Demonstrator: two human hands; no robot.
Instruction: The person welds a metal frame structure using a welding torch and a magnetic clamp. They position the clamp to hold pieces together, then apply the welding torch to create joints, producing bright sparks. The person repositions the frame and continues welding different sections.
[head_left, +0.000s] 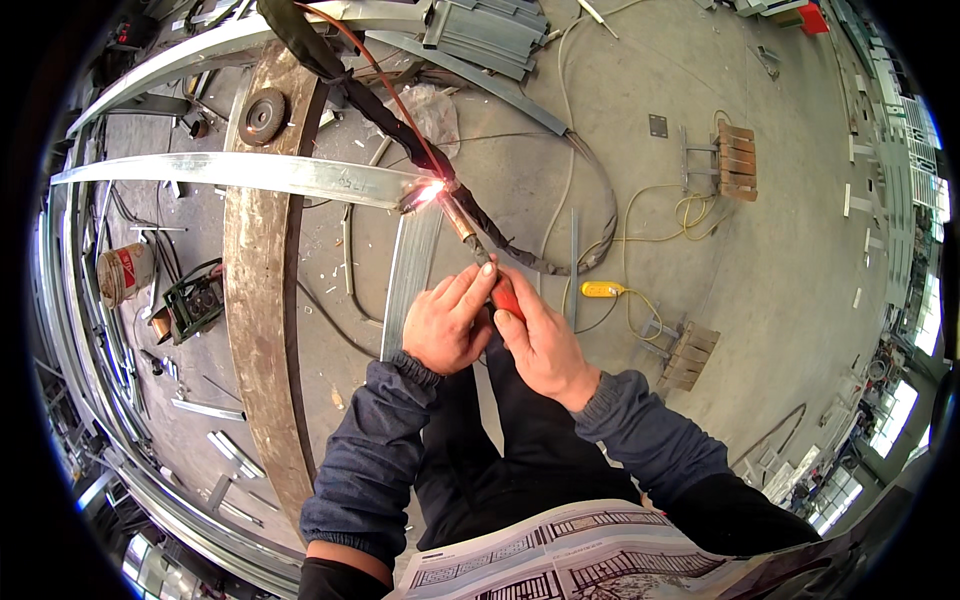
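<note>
My right hand (543, 343) is wrapped round the red handle of a welding torch (503, 296). Fingers bent in, my left hand (450, 322) steadies the torch near its neck from the left side. At the torch's copper-coloured tip a bright arc (431, 189) glows. It burns where the right end of a long silver metal bar (255, 172) meets the upper end of a second flat bar (412, 265). That second bar runs down toward my left wrist. Glare hides the exact joint.
A rusty beam (262, 350) passes under the long bar, with a round disc (262, 115) on it. A dark wrapped cable (385, 115) hangs close behind the arc. On the floor at right lie a yellow power strip (601, 289) and cords. A bucket (126, 273) stands left.
</note>
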